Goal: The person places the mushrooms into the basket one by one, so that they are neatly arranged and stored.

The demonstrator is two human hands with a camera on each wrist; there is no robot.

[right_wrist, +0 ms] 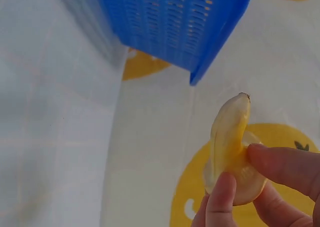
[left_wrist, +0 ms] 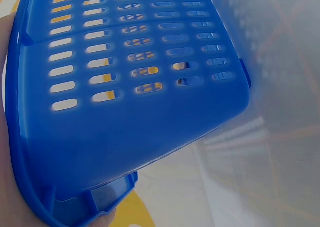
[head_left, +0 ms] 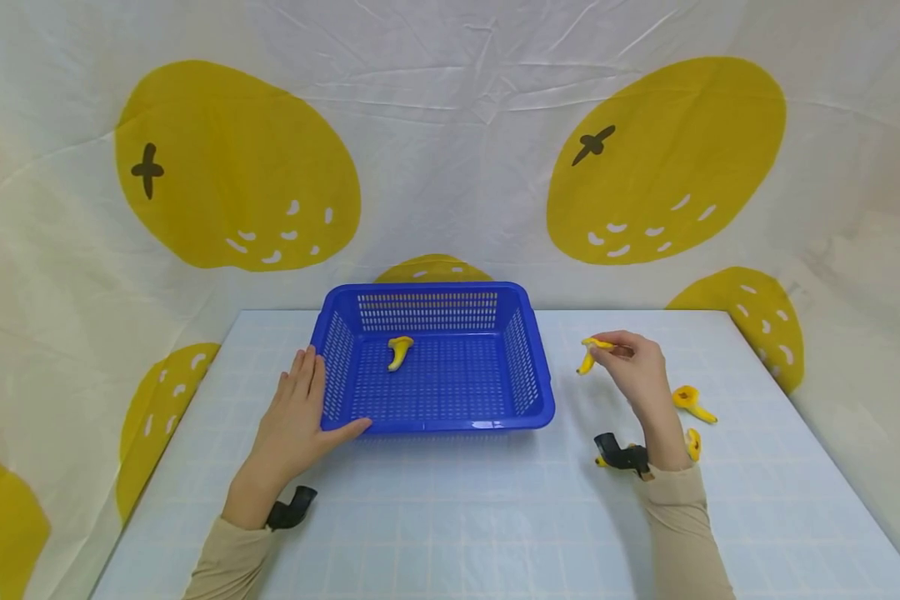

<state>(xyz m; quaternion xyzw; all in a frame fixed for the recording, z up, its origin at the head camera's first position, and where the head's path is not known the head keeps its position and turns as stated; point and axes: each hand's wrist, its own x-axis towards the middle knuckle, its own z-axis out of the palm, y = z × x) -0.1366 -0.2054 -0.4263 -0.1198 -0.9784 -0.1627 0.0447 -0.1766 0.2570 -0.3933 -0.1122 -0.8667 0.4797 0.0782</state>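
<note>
My right hand [head_left: 633, 367] pinches a yellow trumpet-shaped mushroom [head_left: 588, 353] between thumb and fingers, to the right of the blue plastic basket [head_left: 450, 426]. Up close in the right wrist view, the held mushroom [right_wrist: 232, 147] has a smooth, curved, pale yellow stem pointing away from the fingertips. Another such mushroom [head_left: 398, 352] lies on the basket floor, left of its middle. My left hand [head_left: 292, 417] rests at the basket's near left corner, fingers straight along the left rim and thumb over the front rim. The left wrist view shows the basket's slotted wall [left_wrist: 135, 122].
On the table [head_left: 450, 525], right of my right forearm, lie a yellow mushroom [head_left: 692, 402] and a smaller yellow piece [head_left: 693, 444]. More yellow shows beneath the black wrist mount [head_left: 621, 455]. Behind the basket hangs a white cloth [head_left: 450, 167] printed with yellow fruit.
</note>
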